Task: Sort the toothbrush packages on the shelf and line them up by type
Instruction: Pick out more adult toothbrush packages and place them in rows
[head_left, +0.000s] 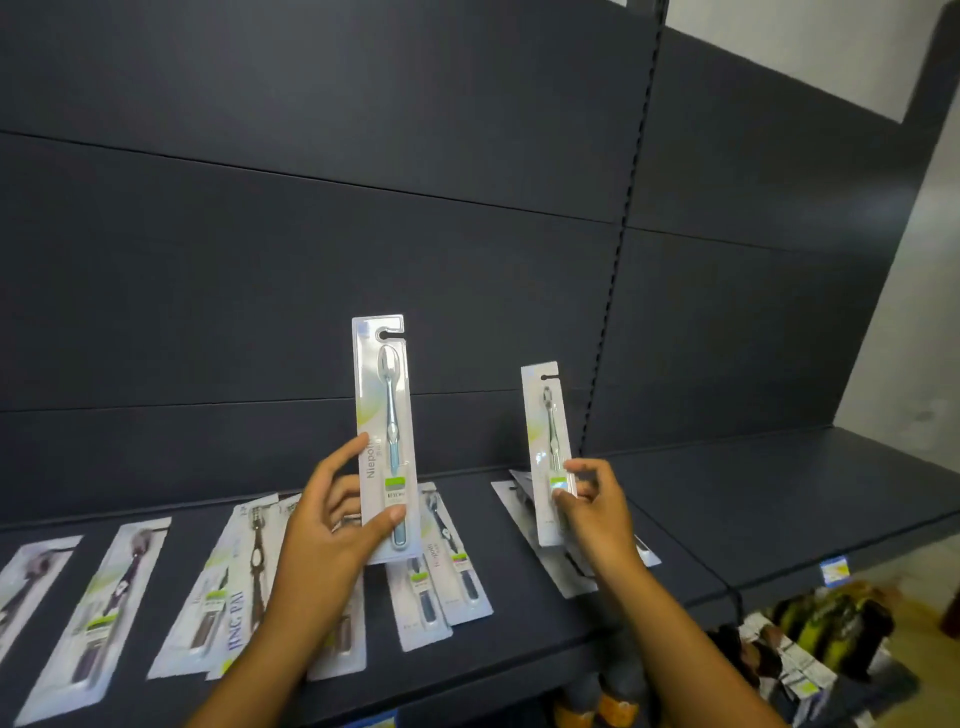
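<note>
Nearest the front edge of the shelf (519, 613), packages (98, 603) are laid flat in rows at the left, with a small pile (540, 540) towards the middle. Above them, a blue-brush package (385, 436) is pinched upright by the left hand (332, 525), while a darker-brush package (549, 457) is gripped at its lower end by the right hand (597, 509). Both are held facing the viewer against the back panel (311, 208), probably so the types can be compared.

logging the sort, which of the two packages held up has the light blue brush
The package in the left hand, marked Niepolo: its brush is light blue. The package in the right hand holds a darker grey brush.
</note>
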